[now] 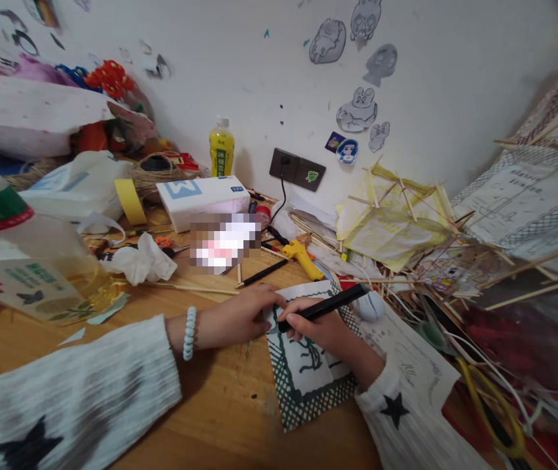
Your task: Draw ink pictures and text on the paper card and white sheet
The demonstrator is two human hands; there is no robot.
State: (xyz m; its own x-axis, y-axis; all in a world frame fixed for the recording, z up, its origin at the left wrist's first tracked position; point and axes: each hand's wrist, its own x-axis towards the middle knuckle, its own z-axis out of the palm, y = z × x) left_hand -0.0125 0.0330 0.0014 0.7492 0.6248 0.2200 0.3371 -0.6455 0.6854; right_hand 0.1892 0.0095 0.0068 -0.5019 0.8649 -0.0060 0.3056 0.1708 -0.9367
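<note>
My right hand (326,331) grips a black marker pen (335,305), which slants up to the right. Under that hand lies a drawing on white paper (302,406), with a dark cross-hatched border and dark line figures inside. The hand hides part of the sheet and the pen's writing end. At the drawing's upper left edge rests my left hand (242,314), palm down with fingers stretched toward the paper, holding nothing I can see. A pale bead bracelet (189,333) circles the left wrist. Another sketched sheet (406,352) sits beneath my right forearm.
Beyond the hands are a yellow glue gun (303,257), a black pencil (262,273) and a blurred phone-like screen (224,245). A large bottle (29,261) stands left. At right are scissors (491,405), a white cable (494,372), thin sticks and a yellow paper lantern frame (391,219).
</note>
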